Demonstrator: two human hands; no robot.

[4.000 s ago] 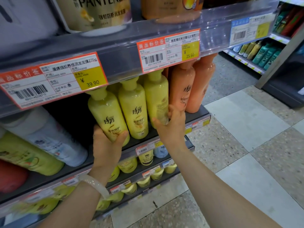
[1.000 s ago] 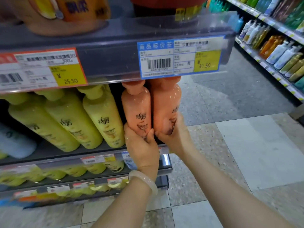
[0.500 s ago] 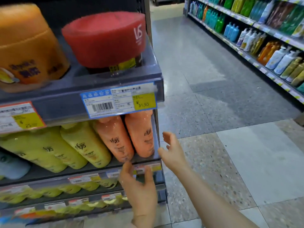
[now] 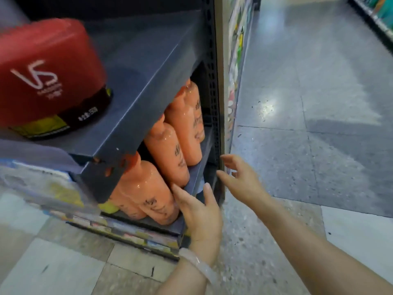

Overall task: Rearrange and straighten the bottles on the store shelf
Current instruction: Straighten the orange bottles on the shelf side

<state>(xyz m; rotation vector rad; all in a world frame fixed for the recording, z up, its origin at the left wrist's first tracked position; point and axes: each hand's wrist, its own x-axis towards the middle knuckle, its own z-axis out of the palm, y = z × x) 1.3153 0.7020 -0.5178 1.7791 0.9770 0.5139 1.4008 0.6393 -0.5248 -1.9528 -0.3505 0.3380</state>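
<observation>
Here the left hand (image 4: 202, 211), open and holding nothing, is laid beside the front orange bottle (image 4: 148, 194) at the shelf (image 4: 187, 182) end, likely to square the row; the right hand (image 4: 240, 179) is spread, empty.

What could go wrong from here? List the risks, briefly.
1. The orange bottles lean in a tight row at the shelf's open end; a nudge from the left hand by the front bottle could tip one off the side.
2. The right hand is open near the perforated upright; fingers may catch its edge.
</observation>
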